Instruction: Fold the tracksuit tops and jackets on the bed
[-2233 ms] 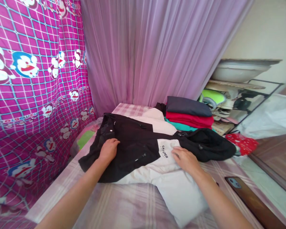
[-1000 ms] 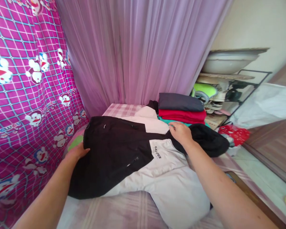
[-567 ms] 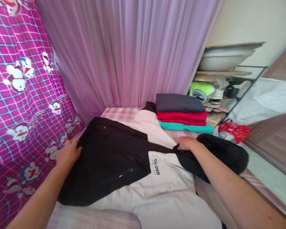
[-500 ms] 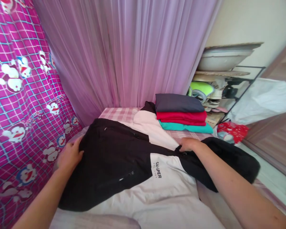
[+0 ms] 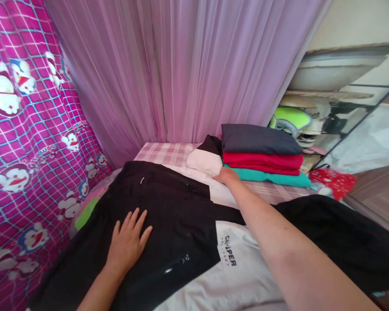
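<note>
A black and white jacket (image 5: pixel 168 207) lies spread out on the bed, with "CAMPER" lettering on its white chest and zipped pockets on the black part. My left hand (image 5: pixel 128 237) rests flat on the black part, fingers spread. Farther back, my right hand (image 5: pixel 226 175) is at the white sleeve (image 5: pixel 204 162), its fingers curled in against the cloth. That sleeve's black end (image 5: pixel 212 144) reaches the folded stack. The black hood (image 5: pixel 337 237) extends to the right, partly behind my right forearm.
A stack of folded clothes stands behind: dark grey (image 5: pixel 259 139), red (image 5: pixel 262 160) and teal (image 5: pixel 266 176). Purple curtains (image 5: pixel 181 73) hang at the back, a pink patterned cloth (image 5: pixel 35 142) at the left. A shelf rack (image 5: pixel 372 108) with shoes is at the right.
My left hand has left the jacket's hem and now lies on its black part. My right hand has moved from the collar area back to the white sleeve. The view has shifted slightly.
</note>
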`<act>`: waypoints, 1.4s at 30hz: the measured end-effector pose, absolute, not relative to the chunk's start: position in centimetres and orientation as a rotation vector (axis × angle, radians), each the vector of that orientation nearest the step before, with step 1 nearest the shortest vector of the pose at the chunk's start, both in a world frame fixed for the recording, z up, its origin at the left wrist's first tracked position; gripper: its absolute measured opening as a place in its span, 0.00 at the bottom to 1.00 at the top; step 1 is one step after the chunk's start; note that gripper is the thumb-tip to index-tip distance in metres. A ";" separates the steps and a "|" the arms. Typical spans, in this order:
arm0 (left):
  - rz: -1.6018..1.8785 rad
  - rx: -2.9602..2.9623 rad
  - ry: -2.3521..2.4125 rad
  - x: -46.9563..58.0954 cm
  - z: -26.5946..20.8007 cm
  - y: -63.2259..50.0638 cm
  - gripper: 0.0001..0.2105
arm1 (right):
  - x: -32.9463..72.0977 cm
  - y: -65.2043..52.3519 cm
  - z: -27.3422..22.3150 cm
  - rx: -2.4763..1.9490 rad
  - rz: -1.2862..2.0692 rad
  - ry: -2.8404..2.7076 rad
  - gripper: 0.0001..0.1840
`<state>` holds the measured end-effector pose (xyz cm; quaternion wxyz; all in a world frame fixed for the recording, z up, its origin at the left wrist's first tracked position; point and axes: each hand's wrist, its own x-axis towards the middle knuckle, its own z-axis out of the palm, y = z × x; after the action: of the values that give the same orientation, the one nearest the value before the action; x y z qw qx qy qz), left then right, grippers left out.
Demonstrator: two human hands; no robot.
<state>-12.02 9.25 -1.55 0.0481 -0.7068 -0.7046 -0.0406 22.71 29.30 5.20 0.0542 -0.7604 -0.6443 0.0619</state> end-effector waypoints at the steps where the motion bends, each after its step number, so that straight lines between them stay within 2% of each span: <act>1: -0.129 -2.150 -2.155 -12.2 -1.6 8.9 0.27 | 22.3 29.5 5.1 -2.328 0.171 -1.954 0.22; 6: -0.135 -2.119 -2.186 -12.0 -1.8 8.3 0.28 | 21.8 30.9 5.5 -2.277 -0.083 -1.801 0.20; 10: -0.126 -2.111 -2.201 -11.8 -1.9 8.4 0.28 | 20.8 31.2 5.3 -2.220 -0.024 -1.650 0.25; 13: -0.148 -2.109 -2.191 -11.8 -1.9 8.4 0.28 | 19.1 30.1 4.2 -1.968 -0.092 -1.785 0.30; 15: -0.156 -2.110 -2.190 -11.8 -1.9 8.4 0.28 | 18.0 29.3 3.2 -1.786 -0.114 -2.021 0.31; 19: -0.132 -2.105 -2.203 -11.6 -1.5 8.4 0.28 | 16.6 28.8 1.6 -1.812 0.200 -2.507 0.29; 22: -0.072 -2.097 -2.193 -11.3 -1.1 8.4 0.28 | 16.0 28.9 1.9 -1.957 0.361 -2.530 0.31; 28: -0.026 -2.083 -2.172 -11.2 -0.7 8.6 0.27 | 17.1 25.3 4.5 -1.818 0.412 -2.598 0.30; 31: -0.048 -2.092 -2.176 -11.3 -0.6 8.7 0.27 | 20.8 21.9 5.8 -1.799 0.236 -2.610 0.25; 36: -0.115 -2.126 -2.193 -11.4 -0.2 8.7 0.26 | 32.3 15.6 8.2 -2.023 -0.300 -2.050 0.23; 38: -0.154 -2.134 -2.196 -11.6 -0.1 8.8 0.26 | 37.5 12.9 8.6 -2.152 -0.453 -1.722 0.26; 40: -0.195 -2.135 -2.195 -11.7 -0.1 8.9 0.26 | 42.1 10.4 8.4 -2.333 -0.474 -1.363 0.29; 42: -0.230 -2.130 -2.179 -11.7 0.1 9.0 0.26 | 45.6 8.5 7.4 -2.448 -0.355 -1.126 0.30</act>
<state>-11.74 8.98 0.10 0.0430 -0.6964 -0.7124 -0.0753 45.60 8.48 7.36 0.2104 -0.8805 -0.4051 -0.1278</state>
